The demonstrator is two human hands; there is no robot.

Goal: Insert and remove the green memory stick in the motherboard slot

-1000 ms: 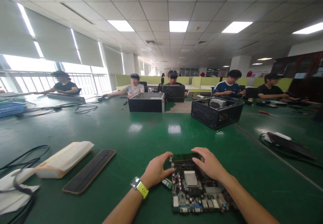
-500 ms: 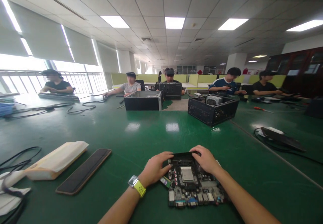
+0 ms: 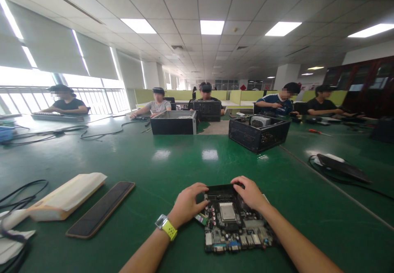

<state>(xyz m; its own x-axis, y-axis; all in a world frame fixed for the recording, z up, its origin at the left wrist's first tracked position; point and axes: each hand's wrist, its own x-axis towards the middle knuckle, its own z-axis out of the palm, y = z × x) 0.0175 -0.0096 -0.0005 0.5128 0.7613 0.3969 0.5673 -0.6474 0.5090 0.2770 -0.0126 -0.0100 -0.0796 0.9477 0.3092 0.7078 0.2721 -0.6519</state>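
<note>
A motherboard lies flat on the green table, its port side facing me and a silver processor near its middle. Along its far edge runs a dark narrow strip, whose kind I cannot make out. My left hand, with a yellow-strapped watch on the wrist, grips the board's far left corner, fingers at the strip's end and thumb lower on the side. At the strip's other end, my right hand curls its fingers over the edge. A green memory stick sticks out beside the board below my left hand.
To the left lie a phone-like dark slab, a paper-wrapped packet and black cables. Opened computer cases stand farther back. A dark flat device with a cable lies right. Several people sit across the table.
The view has shifted very slightly. Both of my hands stay at the board's far edge, and the motherboard lies in the same place.
</note>
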